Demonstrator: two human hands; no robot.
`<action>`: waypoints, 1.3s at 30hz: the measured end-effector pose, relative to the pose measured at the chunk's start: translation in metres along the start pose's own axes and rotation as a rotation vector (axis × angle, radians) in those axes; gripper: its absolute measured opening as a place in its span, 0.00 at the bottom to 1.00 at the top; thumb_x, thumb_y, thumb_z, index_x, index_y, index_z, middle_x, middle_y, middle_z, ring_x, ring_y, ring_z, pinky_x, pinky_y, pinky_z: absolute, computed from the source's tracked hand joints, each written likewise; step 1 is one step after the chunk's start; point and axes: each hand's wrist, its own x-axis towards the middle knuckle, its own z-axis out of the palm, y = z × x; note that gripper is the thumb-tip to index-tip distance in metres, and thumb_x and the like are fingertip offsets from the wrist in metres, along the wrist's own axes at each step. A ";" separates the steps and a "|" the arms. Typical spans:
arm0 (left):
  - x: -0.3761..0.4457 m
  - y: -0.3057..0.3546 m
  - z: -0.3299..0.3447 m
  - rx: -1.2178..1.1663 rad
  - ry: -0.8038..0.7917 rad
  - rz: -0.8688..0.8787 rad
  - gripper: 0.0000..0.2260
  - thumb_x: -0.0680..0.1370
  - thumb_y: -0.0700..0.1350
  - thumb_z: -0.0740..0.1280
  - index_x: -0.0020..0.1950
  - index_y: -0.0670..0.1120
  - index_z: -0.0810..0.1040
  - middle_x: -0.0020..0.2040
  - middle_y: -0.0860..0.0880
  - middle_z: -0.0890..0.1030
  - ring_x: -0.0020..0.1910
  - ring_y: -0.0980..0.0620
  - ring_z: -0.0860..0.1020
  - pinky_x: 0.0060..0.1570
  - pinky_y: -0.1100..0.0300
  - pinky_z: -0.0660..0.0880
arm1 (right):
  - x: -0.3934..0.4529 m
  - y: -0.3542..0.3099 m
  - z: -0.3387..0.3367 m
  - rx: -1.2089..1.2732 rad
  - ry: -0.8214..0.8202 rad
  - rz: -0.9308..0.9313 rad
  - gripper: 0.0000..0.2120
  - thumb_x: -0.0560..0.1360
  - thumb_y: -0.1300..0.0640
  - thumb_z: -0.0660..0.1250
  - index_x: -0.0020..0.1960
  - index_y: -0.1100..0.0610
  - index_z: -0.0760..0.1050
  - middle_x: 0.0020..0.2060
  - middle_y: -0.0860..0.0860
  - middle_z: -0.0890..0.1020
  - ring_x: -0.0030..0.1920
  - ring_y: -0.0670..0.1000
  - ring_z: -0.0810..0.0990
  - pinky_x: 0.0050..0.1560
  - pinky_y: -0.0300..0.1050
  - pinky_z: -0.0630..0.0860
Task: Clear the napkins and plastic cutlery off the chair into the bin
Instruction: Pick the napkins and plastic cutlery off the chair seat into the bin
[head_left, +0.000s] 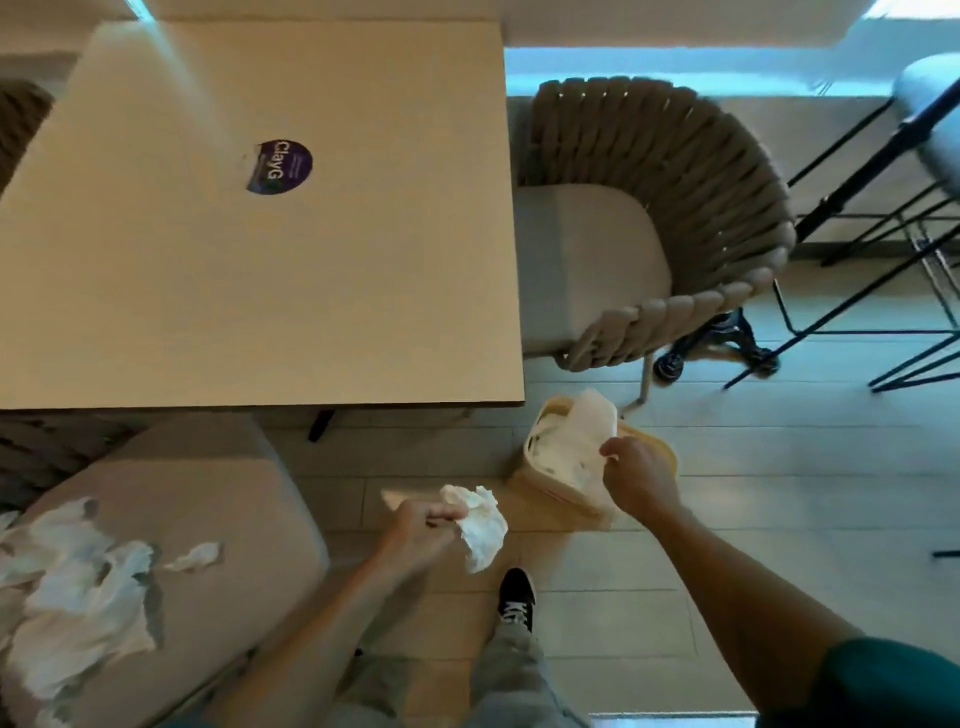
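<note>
My left hand (421, 530) grips a crumpled white napkin (480, 522) in the air between the near chair and the bin. My right hand (636, 475) is over the small beige bin (649, 452) on the floor, fingers pinched on a flat white napkin (582, 431) that stands partly inside it. More white paper fills the bin. The near chair's beige seat (208, 499) at lower left carries a heap of crumpled napkins (78, 587) and one small scrap (195, 557). No cutlery can be made out.
A beige table (260, 260) with a round purple sticker (280, 166) fills the upper left. A second woven chair (649, 218) stands at its right side. Black metal stool legs (883, 234) rise at the far right. My shoe (517, 595) is on the tiled floor.
</note>
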 end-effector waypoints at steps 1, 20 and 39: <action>0.001 0.009 0.009 -0.004 -0.010 0.004 0.15 0.75 0.34 0.65 0.58 0.45 0.81 0.58 0.49 0.78 0.51 0.55 0.75 0.51 0.67 0.72 | 0.008 0.009 -0.004 -0.052 0.011 -0.033 0.14 0.75 0.62 0.62 0.58 0.55 0.80 0.56 0.53 0.82 0.54 0.53 0.79 0.54 0.45 0.75; 0.067 0.113 0.102 0.210 -0.143 0.061 0.23 0.74 0.38 0.63 0.67 0.55 0.73 0.61 0.48 0.77 0.40 0.52 0.77 0.32 0.66 0.71 | -0.042 0.104 0.033 0.240 -0.133 0.203 0.11 0.75 0.61 0.61 0.54 0.56 0.79 0.57 0.55 0.76 0.55 0.54 0.76 0.56 0.46 0.73; -0.005 -0.083 -0.031 0.029 0.020 -0.083 0.16 0.76 0.40 0.64 0.62 0.50 0.76 0.58 0.52 0.73 0.50 0.55 0.73 0.49 0.59 0.72 | -0.074 -0.107 0.080 0.220 -0.388 -0.188 0.12 0.77 0.57 0.60 0.58 0.53 0.77 0.54 0.52 0.82 0.53 0.52 0.80 0.55 0.47 0.77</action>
